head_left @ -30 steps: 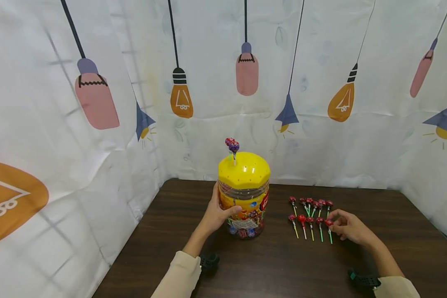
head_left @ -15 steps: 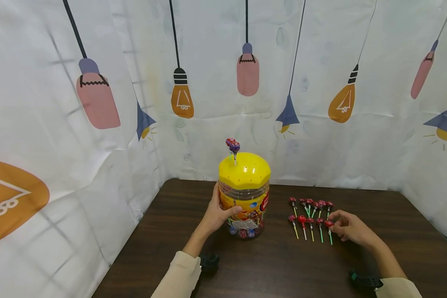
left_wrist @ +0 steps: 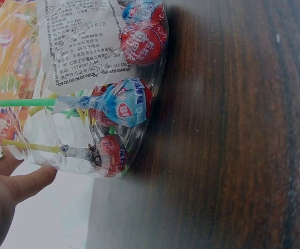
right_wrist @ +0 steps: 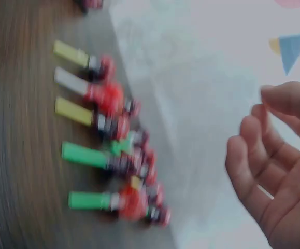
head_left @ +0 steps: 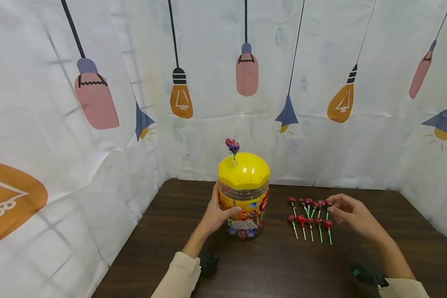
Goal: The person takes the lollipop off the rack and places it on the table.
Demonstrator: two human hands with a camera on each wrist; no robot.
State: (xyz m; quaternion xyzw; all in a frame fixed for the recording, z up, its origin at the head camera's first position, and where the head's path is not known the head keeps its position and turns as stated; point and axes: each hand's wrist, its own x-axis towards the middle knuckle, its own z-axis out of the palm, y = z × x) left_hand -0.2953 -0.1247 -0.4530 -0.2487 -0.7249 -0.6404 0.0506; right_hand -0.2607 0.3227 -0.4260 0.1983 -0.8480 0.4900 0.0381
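Observation:
My left hand (head_left: pixel 217 213) grips the side of a clear candy jar (head_left: pixel 251 207), thumb across its front. The jar stands upright on the table and holds wrapped lollipops, seen close up in the left wrist view. On its yellow lid (head_left: pixel 247 171), dotted with small holes, lollipops (head_left: pixel 234 147) stick up near the far left edge. Two rows of lollipops lie right of the jar. My right hand (head_left: pixel 352 213) has its fingertips beside the rightmost lollipop (head_left: pixel 328 204) of the back row. In the right wrist view its fingers (right_wrist: pixel 252 171) are loosely bent with nothing between them.
The dark wooden table (head_left: pixel 275 265) runs back to a white curtain (head_left: pixel 216 136) printed with lamps and bulbs. The front-row lollipops (head_left: pixel 310 223) lie side by side with their sticks toward me. A black band (head_left: pixel 368 277) sits on my right wrist.
My right hand has left the rightmost front-row lollipop and moved up to the back row's right end. That front-row lollipop stays on the table. My left hand and the jar have not moved.

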